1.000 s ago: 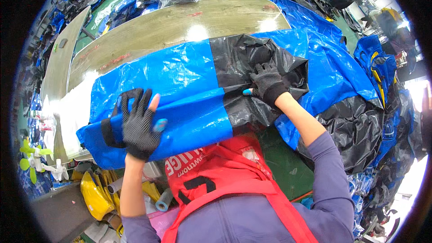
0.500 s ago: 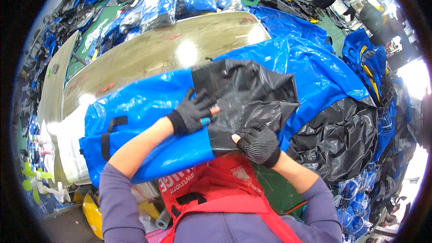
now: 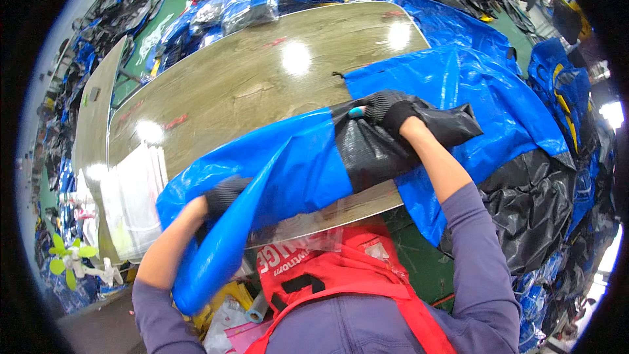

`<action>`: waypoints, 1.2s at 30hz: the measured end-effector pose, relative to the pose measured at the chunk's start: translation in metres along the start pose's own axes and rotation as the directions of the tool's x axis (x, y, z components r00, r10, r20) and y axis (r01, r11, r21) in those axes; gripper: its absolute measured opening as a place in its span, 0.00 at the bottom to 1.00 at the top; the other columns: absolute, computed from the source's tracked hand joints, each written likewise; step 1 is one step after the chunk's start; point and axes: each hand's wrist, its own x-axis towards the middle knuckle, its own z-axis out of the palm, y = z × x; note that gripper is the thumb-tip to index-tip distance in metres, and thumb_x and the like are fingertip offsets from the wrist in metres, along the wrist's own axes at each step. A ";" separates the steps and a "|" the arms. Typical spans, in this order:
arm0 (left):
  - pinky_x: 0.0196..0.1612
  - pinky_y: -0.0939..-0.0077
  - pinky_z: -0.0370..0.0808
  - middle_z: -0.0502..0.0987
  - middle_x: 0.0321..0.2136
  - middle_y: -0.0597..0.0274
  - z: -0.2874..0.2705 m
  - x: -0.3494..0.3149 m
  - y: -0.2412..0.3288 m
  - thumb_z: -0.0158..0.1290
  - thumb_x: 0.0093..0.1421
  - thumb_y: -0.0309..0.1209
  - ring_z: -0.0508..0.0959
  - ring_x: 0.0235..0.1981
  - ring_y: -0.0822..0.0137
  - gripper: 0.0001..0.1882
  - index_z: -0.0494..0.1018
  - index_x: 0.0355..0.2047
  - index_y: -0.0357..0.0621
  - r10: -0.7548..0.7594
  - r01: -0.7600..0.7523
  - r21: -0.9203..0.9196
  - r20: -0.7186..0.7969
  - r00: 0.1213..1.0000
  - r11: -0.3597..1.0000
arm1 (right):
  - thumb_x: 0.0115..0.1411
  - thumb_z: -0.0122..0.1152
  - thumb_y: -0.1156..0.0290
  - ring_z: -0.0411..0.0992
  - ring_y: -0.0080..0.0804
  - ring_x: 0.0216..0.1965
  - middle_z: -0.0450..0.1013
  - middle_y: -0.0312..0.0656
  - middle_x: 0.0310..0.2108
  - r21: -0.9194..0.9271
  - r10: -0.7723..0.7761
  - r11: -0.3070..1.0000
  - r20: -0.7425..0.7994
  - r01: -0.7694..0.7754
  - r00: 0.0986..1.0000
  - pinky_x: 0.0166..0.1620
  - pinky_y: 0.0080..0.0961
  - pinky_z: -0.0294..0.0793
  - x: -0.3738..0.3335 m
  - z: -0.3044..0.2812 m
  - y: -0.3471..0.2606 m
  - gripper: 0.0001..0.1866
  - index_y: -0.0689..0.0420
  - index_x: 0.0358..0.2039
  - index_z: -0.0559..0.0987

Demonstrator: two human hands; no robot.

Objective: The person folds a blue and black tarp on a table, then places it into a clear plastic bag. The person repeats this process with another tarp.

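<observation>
A long blue and black dry bag (image 3: 298,170) of glossy sheeting lies across the near side of the table, its blue left part folded up and drooping over the near edge. My left hand (image 3: 226,196), in a dark grey knit glove, is at that fold; the sheeting hides its fingers. Toward the right, my right hand (image 3: 388,110) in a matching glove is closed on the bag's bunched black end. A blue band shows on one of its fingers. Just beyond lies a second blue bag (image 3: 452,85) with a crumpled black end (image 3: 531,203).
The wood-patterned table (image 3: 262,92) reflects bright lamps. White sheets (image 3: 134,200) are stacked at its left end, near a green-leaved plant (image 3: 65,259). Plastic-wrapped blue packs (image 3: 252,0) line the far edge. Piles of blue and black bags (image 3: 557,92) stand at right.
Both hands lay on the flat bag before. My left hand has moved left to its blue part, now folded over; my right hand has moved up and gathered the black end.
</observation>
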 end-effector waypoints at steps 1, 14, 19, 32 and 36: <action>0.46 0.68 0.74 0.80 0.40 0.55 -0.010 -0.044 -0.014 0.52 0.62 0.36 0.78 0.39 0.69 0.19 0.73 0.51 0.40 -0.004 0.028 0.135 -0.168 0.986 0.990 | 0.55 0.54 0.38 0.75 0.49 0.43 0.77 0.46 0.41 -0.055 0.061 0.997 0.057 -0.058 0.997 0.47 0.39 0.72 0.000 -0.001 -0.002 0.26 0.42 0.44 0.82; 0.54 0.60 0.69 0.71 0.52 0.51 0.129 -0.109 -0.128 0.57 0.60 0.42 0.73 0.47 0.59 0.29 0.66 0.57 0.38 -0.088 -0.439 0.144 -0.879 -0.468 0.887 | 0.56 0.49 0.35 0.75 0.54 0.39 0.76 0.54 0.36 -0.225 0.076 0.971 -0.047 -0.085 0.996 0.43 0.45 0.72 0.004 -0.003 -0.013 0.32 0.54 0.35 0.82; 0.36 0.65 0.71 0.76 0.34 0.51 0.071 -0.131 -0.127 0.54 0.61 0.48 0.74 0.32 0.61 0.24 0.75 0.40 0.35 -0.105 0.014 -0.125 -0.886 -0.452 0.992 | 0.57 0.46 0.35 0.75 0.53 0.40 0.77 0.50 0.37 -0.186 0.111 0.975 -0.070 -0.123 0.991 0.44 0.42 0.73 -0.007 -0.011 -0.015 0.32 0.52 0.34 0.83; 0.39 0.50 0.70 0.76 0.36 0.43 0.060 -0.139 -0.091 0.41 0.67 0.46 0.75 0.38 0.43 0.23 0.74 0.45 0.39 0.133 0.728 -0.209 -0.914 -0.382 0.653 | 0.56 0.45 0.32 0.76 0.53 0.40 0.77 0.53 0.37 -0.288 0.170 0.943 -0.016 -0.167 0.985 0.44 0.46 0.74 -0.003 0.001 -0.009 0.36 0.54 0.34 0.83; 0.43 0.55 0.69 0.75 0.39 0.35 0.055 -0.156 -0.087 0.42 0.67 0.47 0.75 0.41 0.41 0.25 0.72 0.44 0.33 0.047 0.313 -0.172 -0.809 -0.586 0.934 | 0.56 0.43 0.31 0.75 0.54 0.41 0.76 0.54 0.38 -0.263 0.157 0.951 -0.042 -0.162 0.987 0.44 0.45 0.74 -0.009 -0.002 -0.015 0.37 0.54 0.35 0.83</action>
